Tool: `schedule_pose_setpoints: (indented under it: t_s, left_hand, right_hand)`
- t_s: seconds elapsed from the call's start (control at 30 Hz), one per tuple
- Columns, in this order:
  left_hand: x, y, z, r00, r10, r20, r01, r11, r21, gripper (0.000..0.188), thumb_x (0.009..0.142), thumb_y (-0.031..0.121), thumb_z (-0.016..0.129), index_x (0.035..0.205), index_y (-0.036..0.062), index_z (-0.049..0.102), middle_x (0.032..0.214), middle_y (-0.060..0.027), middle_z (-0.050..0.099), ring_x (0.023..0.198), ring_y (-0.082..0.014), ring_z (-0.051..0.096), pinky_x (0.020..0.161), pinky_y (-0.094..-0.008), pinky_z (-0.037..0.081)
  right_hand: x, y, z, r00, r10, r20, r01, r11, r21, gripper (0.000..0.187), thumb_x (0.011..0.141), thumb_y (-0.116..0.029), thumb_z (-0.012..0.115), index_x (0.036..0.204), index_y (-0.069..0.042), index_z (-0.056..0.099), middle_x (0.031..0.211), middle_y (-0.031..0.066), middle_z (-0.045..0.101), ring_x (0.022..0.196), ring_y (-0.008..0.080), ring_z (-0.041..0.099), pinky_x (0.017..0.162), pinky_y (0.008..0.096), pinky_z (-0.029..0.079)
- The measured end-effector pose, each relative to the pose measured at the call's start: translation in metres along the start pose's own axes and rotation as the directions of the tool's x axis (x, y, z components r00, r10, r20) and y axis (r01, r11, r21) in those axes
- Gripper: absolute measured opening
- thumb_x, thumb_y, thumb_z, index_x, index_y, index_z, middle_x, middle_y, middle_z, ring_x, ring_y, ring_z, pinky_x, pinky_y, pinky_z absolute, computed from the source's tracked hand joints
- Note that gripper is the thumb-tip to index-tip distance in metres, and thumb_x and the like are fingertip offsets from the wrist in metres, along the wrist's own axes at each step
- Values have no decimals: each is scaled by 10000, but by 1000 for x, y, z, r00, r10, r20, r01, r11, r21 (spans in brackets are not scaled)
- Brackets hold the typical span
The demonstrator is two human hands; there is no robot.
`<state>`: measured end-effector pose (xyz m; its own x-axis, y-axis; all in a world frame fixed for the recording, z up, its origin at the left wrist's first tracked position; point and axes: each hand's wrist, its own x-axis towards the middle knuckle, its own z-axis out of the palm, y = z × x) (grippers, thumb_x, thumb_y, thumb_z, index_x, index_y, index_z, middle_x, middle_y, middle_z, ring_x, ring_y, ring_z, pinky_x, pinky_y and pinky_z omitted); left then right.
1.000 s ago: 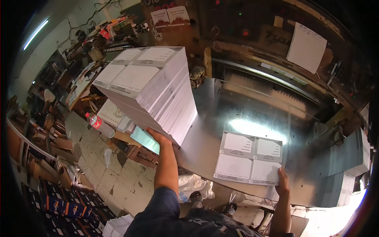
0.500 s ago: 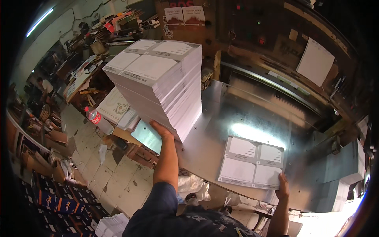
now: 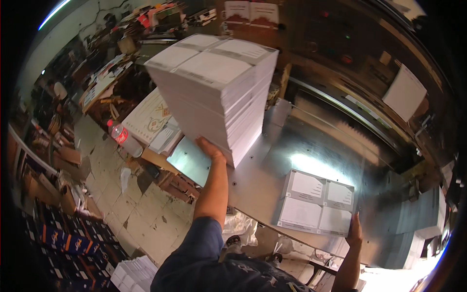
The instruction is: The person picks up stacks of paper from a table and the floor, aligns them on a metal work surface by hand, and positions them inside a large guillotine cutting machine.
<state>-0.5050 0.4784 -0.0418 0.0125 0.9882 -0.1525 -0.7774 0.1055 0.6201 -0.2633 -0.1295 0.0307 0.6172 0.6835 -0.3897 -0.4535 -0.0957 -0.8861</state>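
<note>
A tall stack of printed paper sheets (image 3: 202, 104) stands upright on the metal table (image 3: 253, 194), its upper layers slightly uneven. My left hand (image 3: 212, 148) lies with stretched fingers against the stack's near left side, low down. To the right, a much shorter pile of the same grey-and-white printed sheets (image 3: 316, 202) rests near the table's front edge. My right hand (image 3: 356, 229) is at this pile's right edge, fingers straight and pointing away from me. Neither hand is wrapped round anything.
A plastic bottle with a red cap (image 3: 124, 138) stands left of the table beside a patterned box (image 3: 148, 114). Further paper stacks (image 3: 423, 214) are at the right. Dark cartons (image 3: 73, 243) lie at lower left. A machine with a metal bar (image 3: 335, 107) spans the back.
The whole view has shifted a little. The tall stack sits slightly farther back on the table, with my left hand still against it. My right hand's fingers have straightened along the short pile's edge.
</note>
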Motion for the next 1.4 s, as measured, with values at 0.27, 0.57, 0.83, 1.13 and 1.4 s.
schedule_pose_setpoints:
  t_s: [0.27, 0.57, 0.83, 1.13, 1.4]
  left_hand:
    - [6, -8, 6, 955, 212, -206, -104, 894, 437, 815, 970, 567, 300, 1495, -29, 119, 1568, -220, 87, 1456, -325, 111, 1187, -416, 119]
    - [-59, 54, -2, 994, 64, -93, 12, 764, 645, 801, 969, 557, 378, 1494, -9, 164, 1551, -222, 150, 1441, -337, 167, 1161, -423, 183]
    - [-339, 62, -173, 937, -348, 30, 248, 725, 642, 769, 907, 483, 595, 1422, 18, 262, 1380, -168, 396, 1316, -277, 339, 1095, -420, 243]
    - [-344, 71, -133, 820, -572, -1, 571, 819, 59, 697, 874, 218, 703, 1408, 228, 255, 1303, -53, 451, 1202, -192, 449, 1033, -501, 324]
    - [-240, 149, -145, 930, -329, -166, 362, 900, 244, 443, 888, 217, 578, 1307, 131, 462, 1153, -33, 579, 1001, -186, 584, 815, -354, 504]
  right_hand:
    - [20, 3, 6, 998, 46, 45, -48, 998, 47, 659, 979, -567, 363, 1357, -38, 470, 1256, 113, 590, 1132, 242, 569, 948, 401, 459]
    - [24, 12, 42, 972, -32, -232, -18, 977, -213, 476, 976, -369, 502, 1309, -29, 506, 1183, 99, 604, 1050, 228, 577, 926, 371, 450]
    - [36, 27, 113, 989, -96, -113, 70, 974, -214, 417, 969, -231, 529, 1322, -13, 486, 1228, 109, 573, 1106, 201, 531, 948, 329, 423]
    - [16, 78, 219, 986, -103, -128, 68, 965, -252, 360, 981, -223, 519, 1275, -17, 487, 1179, 122, 571, 1062, 200, 536, 923, 330, 441]
    - [7, 131, 340, 988, -76, 134, 94, 987, -127, 578, 969, -232, 563, 1413, 26, 298, 1343, 181, 440, 1230, 238, 415, 1052, 344, 326]
